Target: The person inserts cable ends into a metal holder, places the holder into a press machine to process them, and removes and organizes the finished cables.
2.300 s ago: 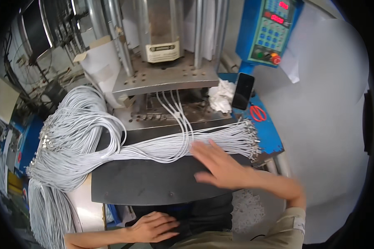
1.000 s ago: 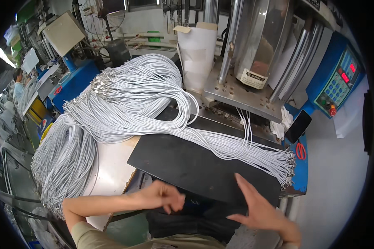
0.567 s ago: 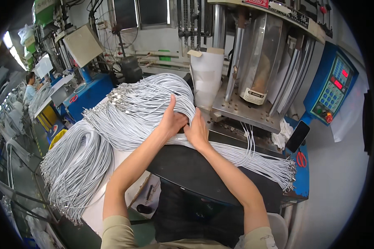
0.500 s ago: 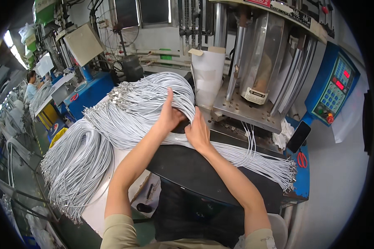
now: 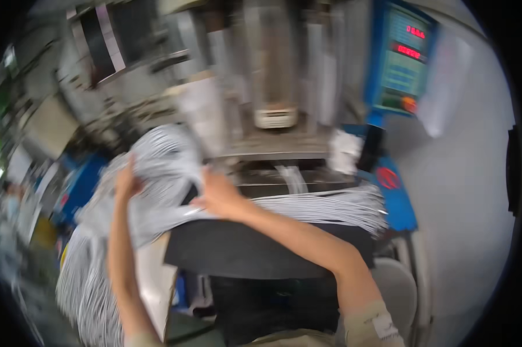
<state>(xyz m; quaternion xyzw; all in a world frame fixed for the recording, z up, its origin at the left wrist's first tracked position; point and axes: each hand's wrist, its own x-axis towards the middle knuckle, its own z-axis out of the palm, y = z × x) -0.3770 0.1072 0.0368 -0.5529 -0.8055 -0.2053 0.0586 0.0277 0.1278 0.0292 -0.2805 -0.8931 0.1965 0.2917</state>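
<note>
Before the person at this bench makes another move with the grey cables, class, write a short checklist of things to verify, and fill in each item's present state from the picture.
1. Left hand on the grey cable bundle: ok, it rests on the bundle's left side.
2. Right hand on the bundle: ok, it presses where the strands meet the black mat.
3. Firm grip on the strands: cannot tell, the picture is blurred.
4. Cable ends lying on the mat's right side: ok.
5. Strands free of the machine behind: cannot tell.
</note>
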